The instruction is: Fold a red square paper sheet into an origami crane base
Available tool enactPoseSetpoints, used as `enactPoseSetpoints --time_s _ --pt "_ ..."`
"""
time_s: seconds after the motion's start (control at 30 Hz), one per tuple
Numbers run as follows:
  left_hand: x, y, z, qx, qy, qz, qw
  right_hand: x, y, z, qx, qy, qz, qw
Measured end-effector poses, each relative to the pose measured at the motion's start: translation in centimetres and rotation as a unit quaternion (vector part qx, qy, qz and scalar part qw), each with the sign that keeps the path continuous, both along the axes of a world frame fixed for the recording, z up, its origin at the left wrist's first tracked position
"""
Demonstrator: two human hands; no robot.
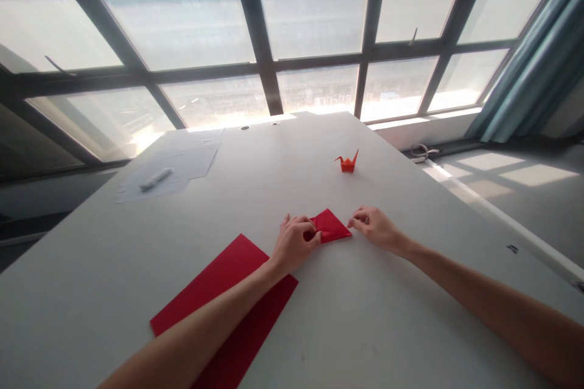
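A small folded piece of red paper (332, 226) lies flat on the white table (365, 316) in front of me. My left hand (294, 244) presses on its left edge with curled fingers. My right hand (375, 228) rests just to the right of the paper, fingertips pinched near its right corner. A larger red sheet (214, 298) lies under my left forearm. Farther back on the table stands a finished orange paper crane (347, 162).
White sheets with a pale marker (155, 179) on them lie at the table's far left. Large windows run behind the table. A curtain (533, 67) hangs at the right, and a coiled cable (422, 152) lies on the sill.
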State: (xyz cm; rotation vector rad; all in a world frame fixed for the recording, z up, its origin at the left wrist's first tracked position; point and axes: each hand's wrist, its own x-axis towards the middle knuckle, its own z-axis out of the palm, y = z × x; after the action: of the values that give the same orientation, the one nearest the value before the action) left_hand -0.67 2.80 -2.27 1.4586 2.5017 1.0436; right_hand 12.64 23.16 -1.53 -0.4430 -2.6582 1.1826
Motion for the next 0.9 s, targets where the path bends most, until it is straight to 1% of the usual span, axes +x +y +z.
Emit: enactPoseSetpoints --time_s 0.07,0.23,0.33,0.47,0.63,0.8,0.9 --pt "0.0 0.0 0.0 0.001 0.005 0.001 1.0 0.1 -0.1 0.0 0.015 0.012 -0.001 1.0" --pt "0.1 0.0 -0.1 0.004 0.011 0.002 1.0 0.4 -0.7 -0.3 0.097 0.013 0.044 0.994" --pt "0.1 0.0 -0.1 0.003 0.017 0.003 1.0 0.3 -0.8 -0.5 0.121 0.009 0.049 0.991" --pt "0.1 0.0 -0.1 0.004 0.021 0.006 1.0 0.1 -1.1 -0.2 0.126 -0.013 0.038 0.991" --pt "0.3 0.1 0.1 0.008 0.021 0.006 1.0 0.1 -1.6 0.3 0.124 -0.033 -0.005 0.992" --pt "0.2 0.1 0.2 0.02 0.033 0.01 0.999 -0.1 -2.0 0.0 0.123 -0.032 -0.039 0.991" --pt "0.1 0.0 0.1 0.023 0.038 0.009 0.999 -0.1 -2.1 -0.2 0.126 -0.029 -0.043 0.991"
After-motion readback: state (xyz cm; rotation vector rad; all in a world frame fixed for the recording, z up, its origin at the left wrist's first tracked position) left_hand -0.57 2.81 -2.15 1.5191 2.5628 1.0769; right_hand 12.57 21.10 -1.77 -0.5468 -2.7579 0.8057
